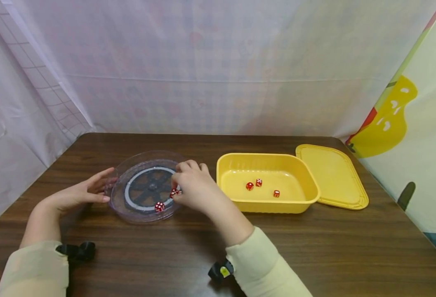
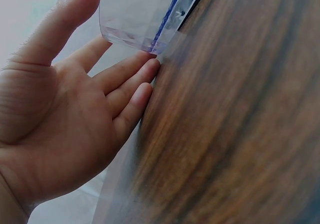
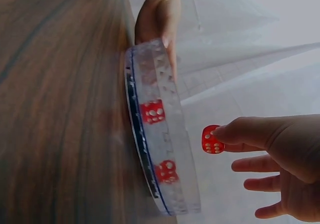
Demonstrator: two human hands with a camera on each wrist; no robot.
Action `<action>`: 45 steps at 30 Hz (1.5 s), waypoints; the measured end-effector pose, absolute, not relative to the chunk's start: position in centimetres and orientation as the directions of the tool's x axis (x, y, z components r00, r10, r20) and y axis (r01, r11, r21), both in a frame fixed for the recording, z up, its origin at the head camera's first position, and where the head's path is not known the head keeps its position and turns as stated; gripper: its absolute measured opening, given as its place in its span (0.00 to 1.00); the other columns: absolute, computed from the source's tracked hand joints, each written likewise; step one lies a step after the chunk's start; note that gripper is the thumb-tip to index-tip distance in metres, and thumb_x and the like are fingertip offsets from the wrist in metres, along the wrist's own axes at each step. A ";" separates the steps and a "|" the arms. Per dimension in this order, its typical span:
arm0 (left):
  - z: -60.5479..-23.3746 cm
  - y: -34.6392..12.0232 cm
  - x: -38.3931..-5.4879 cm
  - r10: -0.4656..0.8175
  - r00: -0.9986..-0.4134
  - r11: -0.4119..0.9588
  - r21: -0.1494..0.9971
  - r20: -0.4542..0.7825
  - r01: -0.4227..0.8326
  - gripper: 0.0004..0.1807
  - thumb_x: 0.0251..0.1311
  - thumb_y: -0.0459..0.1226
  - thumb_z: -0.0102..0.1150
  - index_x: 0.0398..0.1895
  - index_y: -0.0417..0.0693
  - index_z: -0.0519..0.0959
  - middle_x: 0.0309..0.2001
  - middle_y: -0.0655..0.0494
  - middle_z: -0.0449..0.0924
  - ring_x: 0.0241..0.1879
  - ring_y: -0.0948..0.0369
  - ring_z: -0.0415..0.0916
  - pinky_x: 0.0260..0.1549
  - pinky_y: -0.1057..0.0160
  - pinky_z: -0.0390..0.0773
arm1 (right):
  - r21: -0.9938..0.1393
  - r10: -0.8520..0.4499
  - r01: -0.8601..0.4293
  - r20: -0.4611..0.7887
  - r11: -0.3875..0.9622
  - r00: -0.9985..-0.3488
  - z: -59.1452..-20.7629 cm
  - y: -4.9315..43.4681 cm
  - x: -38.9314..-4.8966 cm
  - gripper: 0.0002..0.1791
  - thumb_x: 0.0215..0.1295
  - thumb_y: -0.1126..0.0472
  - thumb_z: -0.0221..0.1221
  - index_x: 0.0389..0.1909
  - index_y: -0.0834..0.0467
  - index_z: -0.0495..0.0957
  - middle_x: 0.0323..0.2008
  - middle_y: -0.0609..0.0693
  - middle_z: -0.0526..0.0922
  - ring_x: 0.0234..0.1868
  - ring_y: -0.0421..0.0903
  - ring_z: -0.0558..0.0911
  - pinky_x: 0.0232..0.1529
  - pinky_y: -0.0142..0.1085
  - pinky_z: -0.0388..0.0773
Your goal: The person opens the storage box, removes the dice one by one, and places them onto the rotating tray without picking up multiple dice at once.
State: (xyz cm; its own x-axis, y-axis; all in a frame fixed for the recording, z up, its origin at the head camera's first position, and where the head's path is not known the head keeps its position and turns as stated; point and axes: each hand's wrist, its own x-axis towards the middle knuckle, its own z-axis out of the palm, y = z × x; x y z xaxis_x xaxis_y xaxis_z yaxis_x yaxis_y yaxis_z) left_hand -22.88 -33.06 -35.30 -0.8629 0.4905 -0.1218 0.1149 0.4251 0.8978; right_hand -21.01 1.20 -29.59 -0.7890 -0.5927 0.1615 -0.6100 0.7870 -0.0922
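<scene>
A clear round tray [image 1: 128, 217] with a dark wheel-like pattern and a white ring in its base lies on the table, left of centre. My left hand [image 1: 77, 194] stands at its left side, fingers and thumb extended, touching the rim. In the right wrist view, my right hand [image 3: 292, 166] pinches a red die [image 3: 213, 140] with white dots between thumb and forefinger, just above the tray wall. Through that clear wall, two more dice show in the tray, an upper die [image 3: 152, 112] and a lower die [image 3: 166, 172]. In the head view, the right hand partly covers the tray's right side.
Right of the tray stands a yellow box [image 1: 267, 207] holding three red dice, one being the rightmost die [image 1: 276, 193]. Its yellow lid [image 1: 334, 177] lies behind and to the right, against the box. A pale curtain [image 1: 203, 74] hangs behind the brown table [image 1: 154, 255].
</scene>
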 end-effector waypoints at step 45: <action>-35.2 -33.0 -22.9 0.478 -0.866 0.430 0.898 -0.143 0.089 0.49 0.62 0.33 0.59 0.76 0.43 0.35 0.71 0.28 0.39 0.69 0.33 0.35 0.57 0.28 0.39 | -0.086 -0.610 -0.627 0.167 0.774 -0.775 -30.5 1.5 -21.1 0.12 0.58 0.47 0.65 0.40 0.48 0.83 0.59 0.51 0.73 0.63 0.52 0.64 0.60 0.54 0.57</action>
State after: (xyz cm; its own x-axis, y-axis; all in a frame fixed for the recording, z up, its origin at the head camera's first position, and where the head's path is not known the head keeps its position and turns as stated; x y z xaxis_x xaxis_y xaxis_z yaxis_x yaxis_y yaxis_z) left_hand -22.87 -32.95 -35.19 -0.8664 0.4785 -0.1427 0.0894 0.4299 0.8984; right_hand -21.12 1.53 -30.54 -0.7751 -0.6096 0.1665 -0.6272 0.7741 -0.0857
